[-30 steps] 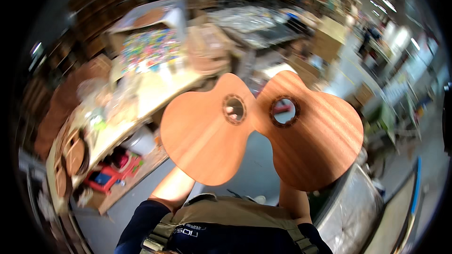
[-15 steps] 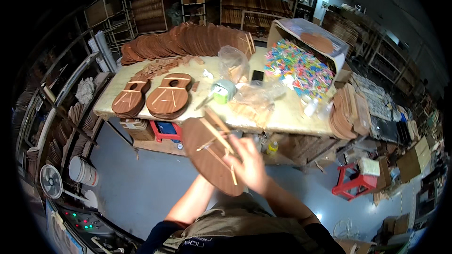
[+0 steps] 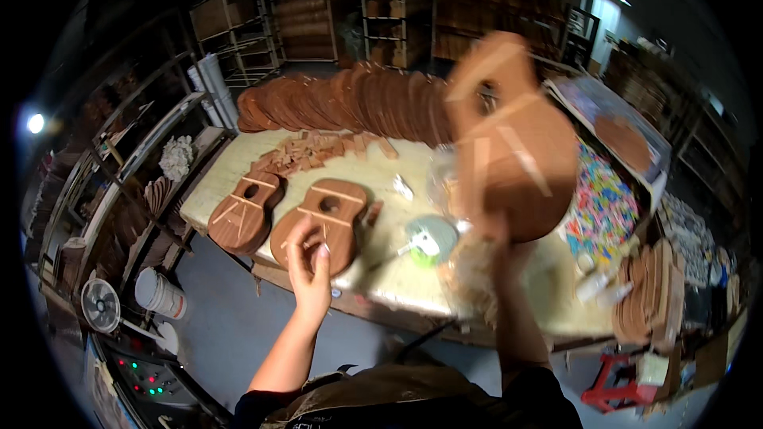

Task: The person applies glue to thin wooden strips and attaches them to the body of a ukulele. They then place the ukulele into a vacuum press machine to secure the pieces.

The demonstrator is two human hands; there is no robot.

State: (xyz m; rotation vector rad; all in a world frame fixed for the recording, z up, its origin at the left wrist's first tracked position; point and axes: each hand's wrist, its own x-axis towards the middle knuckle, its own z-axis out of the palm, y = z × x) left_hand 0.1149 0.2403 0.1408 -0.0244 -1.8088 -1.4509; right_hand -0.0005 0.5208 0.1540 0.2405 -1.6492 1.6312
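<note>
A guitar-shaped wooden soundboard with a round hole and pale brace strips is raised above the right part of the table, blurred by motion. My right hand, also smeared, grips its lower edge. My left hand hovers over or touches a second braced soundboard lying on the table; its fingers are bent, with the thumb apart from them. Left of that one lies another braced soundboard. Whether my left fingertips touch the wood is hard to see.
Behind, a long row of brown wooden plates leans along the table. Small wood blocks lie before it. A round tub with a white tool stands mid-table. A box of colourful clips and white bottles are at right.
The soundboard, held low before me by both hands, has swung up and right in my right hand. My left hand has let go and moved to the soundboard on the table. The view has shifted.
</note>
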